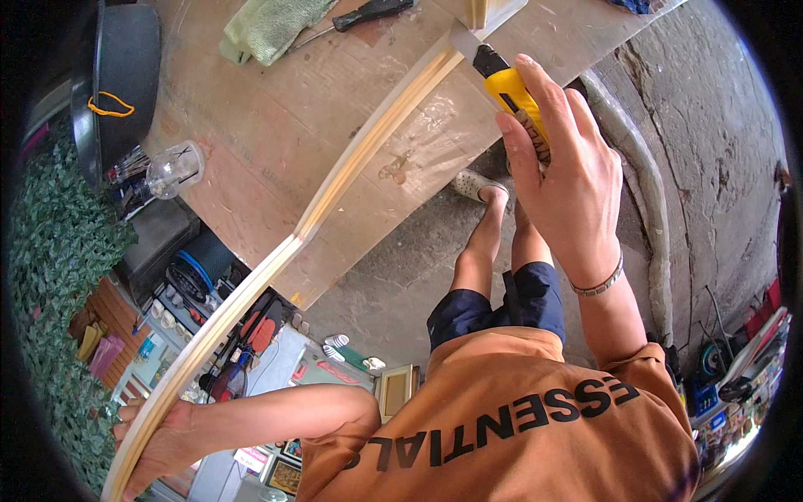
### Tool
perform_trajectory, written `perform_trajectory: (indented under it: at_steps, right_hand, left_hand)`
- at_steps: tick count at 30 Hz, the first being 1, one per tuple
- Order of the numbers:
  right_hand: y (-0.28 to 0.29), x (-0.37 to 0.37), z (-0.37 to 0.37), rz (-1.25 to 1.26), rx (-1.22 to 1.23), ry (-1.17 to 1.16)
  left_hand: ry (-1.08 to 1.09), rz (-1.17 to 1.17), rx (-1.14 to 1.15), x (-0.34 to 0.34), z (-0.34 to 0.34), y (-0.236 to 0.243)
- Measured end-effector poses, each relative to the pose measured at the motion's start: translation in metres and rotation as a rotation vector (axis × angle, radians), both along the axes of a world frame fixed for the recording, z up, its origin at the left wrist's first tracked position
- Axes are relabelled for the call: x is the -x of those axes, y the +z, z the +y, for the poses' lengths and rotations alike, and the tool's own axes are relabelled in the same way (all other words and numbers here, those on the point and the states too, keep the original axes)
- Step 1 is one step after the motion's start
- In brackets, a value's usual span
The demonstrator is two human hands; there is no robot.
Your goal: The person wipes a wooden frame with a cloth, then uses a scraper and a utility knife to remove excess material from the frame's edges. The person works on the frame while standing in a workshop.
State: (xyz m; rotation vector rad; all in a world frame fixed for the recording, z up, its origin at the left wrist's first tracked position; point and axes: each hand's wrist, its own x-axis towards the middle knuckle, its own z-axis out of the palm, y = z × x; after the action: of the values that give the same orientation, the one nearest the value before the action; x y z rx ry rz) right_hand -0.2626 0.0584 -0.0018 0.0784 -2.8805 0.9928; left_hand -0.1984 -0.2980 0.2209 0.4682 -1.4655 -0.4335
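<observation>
My left hand (pixel 170 445) is wrapped round the lower end of a long, pale wooden moulding (pixel 361 159), which runs from the lower left up across the work table (pixel 251 151). In my right hand (pixel 573 188) is a yellow and black utility knife (pixel 507 84), gripped between thumb and fingers. Its broad blade (pixel 462 38) is out and lies against the far end of the moulding, beside another pale wooden piece (pixel 485 12) at the top edge. Whether the two wooden pieces are joined cannot be made out.
A green cloth (pixel 272 29) and a black-handled screwdriver (pixel 372 14) lie at the table's far side. To the left are a black tub (pixel 125 71) with an orange band and a clear plastic cup (pixel 177 170). A thick pale hose-like tube (pixel 648 192) crosses the concrete floor (pixel 711 151).
</observation>
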Motion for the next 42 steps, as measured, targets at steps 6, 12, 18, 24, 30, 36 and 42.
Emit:
perform_trajectory:
  at_steps: [6,12,18,24,30,36,42]
  right_hand:
    - [-0.009,0.001,0.000,0.117,-0.024,-0.003]
    - [-0.001,0.001,-0.001,0.000,-0.024,-0.023]
    - [0.000,0.000,0.001,-0.002,-0.013,-0.016]
    - [-0.005,0.004,0.000,0.097,-0.064,0.000]
    - [-0.009,0.001,0.004,0.099,-0.050,0.003]
    - [-0.007,0.004,0.001,0.090,-0.047,0.001]
    - [-0.008,0.000,0.008,0.089,-0.017,0.078]
  left_hand:
    - [-0.015,-0.001,0.004,0.000,0.002,0.000]
    - [-0.069,-0.052,0.034,0.002,0.002,-0.002]
    - [-0.152,-0.084,-0.015,-0.006,-0.008,0.002]
    - [-0.216,-0.100,-0.005,-0.021,-0.036,0.013]
    - [-0.163,-0.085,-0.057,-0.024,-0.038,0.016]
    - [-0.135,-0.071,-0.006,-0.010,-0.017,0.005]
    - [-0.118,-0.045,-0.014,-0.012,-0.018,0.005]
